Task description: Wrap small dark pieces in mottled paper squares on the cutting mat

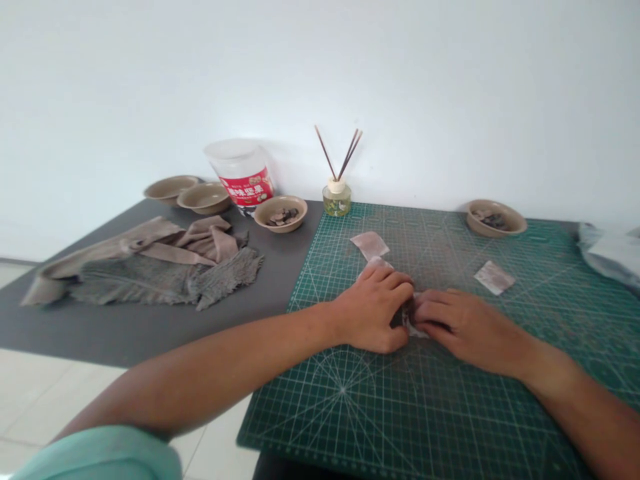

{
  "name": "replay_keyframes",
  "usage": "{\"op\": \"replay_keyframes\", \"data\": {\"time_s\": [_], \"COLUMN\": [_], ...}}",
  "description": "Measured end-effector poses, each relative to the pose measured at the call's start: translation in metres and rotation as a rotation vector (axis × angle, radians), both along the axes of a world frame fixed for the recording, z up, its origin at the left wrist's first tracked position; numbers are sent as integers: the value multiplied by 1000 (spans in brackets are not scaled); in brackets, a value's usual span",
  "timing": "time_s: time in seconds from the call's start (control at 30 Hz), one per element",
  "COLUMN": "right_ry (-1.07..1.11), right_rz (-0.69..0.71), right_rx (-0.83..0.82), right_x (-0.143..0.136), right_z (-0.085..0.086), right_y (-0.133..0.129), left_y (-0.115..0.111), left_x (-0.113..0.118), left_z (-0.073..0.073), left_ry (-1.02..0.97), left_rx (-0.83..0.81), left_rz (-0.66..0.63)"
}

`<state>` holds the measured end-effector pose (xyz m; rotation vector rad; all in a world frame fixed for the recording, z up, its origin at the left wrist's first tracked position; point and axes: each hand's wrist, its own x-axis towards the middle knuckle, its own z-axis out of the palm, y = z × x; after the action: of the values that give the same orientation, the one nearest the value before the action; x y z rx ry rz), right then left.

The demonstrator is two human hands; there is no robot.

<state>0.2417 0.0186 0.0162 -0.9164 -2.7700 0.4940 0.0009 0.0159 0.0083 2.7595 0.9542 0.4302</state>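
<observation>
Over the green cutting mat point(345, 413), my left hand point(374, 310) and my right hand point(463, 327) meet with bent, closed fingers. Pinched between them is a small whitish packet point(417, 331), mostly covered by the fingers. A similar packet point(375, 262) pokes out just behind my left knuckles. Farther back lies a flat packet point(371, 245) with a pinkish-brown tint. To the right, beyond my right hand, a white packet with a brownish middle point(495, 277) rests on the mat.
Brown bowls with dark chips point(283, 217) point(495, 220) stand left and right. A reed diffuser point(337, 197), a clear tub with a red label point(243, 177) and stacked bowls point(204, 198) line the wall. Crumpled cloths point(150, 273) lie left; a plastic bag point(610, 250) lies right.
</observation>
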Motion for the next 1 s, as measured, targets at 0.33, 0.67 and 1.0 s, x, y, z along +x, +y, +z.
{"op": "replay_keyframes", "data": {"time_s": [0.33, 0.67, 1.0], "right_ry": [-21, 10, 4], "right_rz": [-22, -40, -50], "right_rx": [35, 17, -6], "right_x": [5, 3, 3], "right_z": [-1, -1, 1], "right_y": [2, 2, 2], "left_y": [0, 0, 0], "left_x": [0, 0, 0], "left_z": [-1, 0, -1], "left_ry": [-3, -3, -6], "left_rx": [7, 1, 10], "left_rz": [1, 1, -1]}}
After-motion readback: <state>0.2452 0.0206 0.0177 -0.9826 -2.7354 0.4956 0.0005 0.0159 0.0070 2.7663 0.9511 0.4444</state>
